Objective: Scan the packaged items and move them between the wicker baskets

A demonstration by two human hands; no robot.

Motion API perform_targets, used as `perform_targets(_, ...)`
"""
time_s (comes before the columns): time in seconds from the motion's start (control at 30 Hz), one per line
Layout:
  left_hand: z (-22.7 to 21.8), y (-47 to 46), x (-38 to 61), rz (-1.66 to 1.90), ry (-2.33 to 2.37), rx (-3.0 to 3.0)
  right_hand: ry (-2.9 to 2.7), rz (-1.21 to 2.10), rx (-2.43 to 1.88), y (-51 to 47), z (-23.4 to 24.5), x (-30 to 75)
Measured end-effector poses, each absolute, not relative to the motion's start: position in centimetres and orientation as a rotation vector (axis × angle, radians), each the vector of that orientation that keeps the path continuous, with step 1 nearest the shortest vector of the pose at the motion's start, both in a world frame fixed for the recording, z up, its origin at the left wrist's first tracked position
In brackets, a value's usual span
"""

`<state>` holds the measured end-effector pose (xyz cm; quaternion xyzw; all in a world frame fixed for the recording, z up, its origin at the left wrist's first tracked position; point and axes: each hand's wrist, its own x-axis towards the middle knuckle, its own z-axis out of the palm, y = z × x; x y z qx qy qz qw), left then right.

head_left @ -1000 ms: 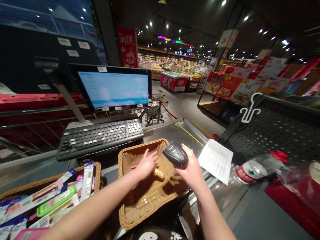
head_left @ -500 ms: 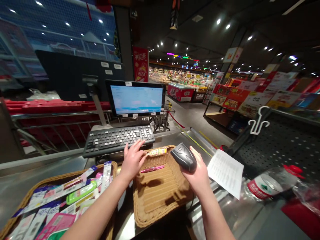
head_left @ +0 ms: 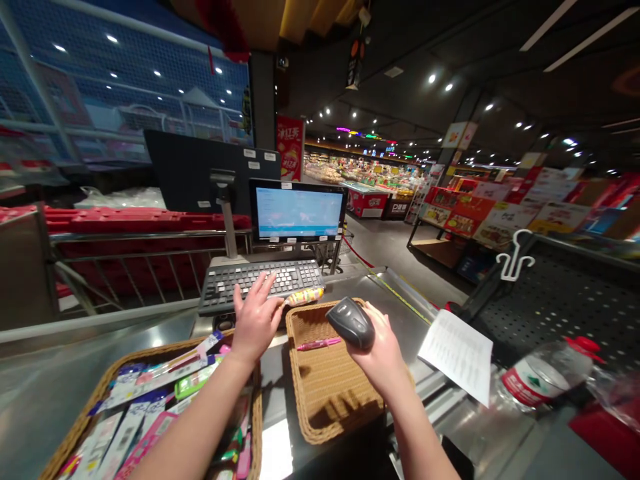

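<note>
Head view: the left hand (head_left: pixel 255 325) pinches one end of a yellow packet (head_left: pixel 305 297), which juts rightward from the fingertips at the far rim of a basket (head_left: pixel 296 383). The right hand (head_left: pixel 383 348) grasps a scanner (head_left: pixel 351 323). The step seems to be holding the packet up; moving it calls for a firm pinch.

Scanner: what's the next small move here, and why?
Perhaps bring the yellow packet closer to the scanner: the left grip pinches the packet by one end near the keyboard, while the right grip holds the scanner over the basket with the pen.
</note>
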<state>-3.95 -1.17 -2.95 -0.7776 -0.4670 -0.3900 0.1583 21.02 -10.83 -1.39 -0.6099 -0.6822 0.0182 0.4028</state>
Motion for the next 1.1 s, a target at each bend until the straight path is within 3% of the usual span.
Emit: perform_targets(1.1, -4.6, -7.7, -19.7, -1.097, -1.686, -2.026, -1.965, 0.218, -1.343, -12.2, -1.4, 9.2)
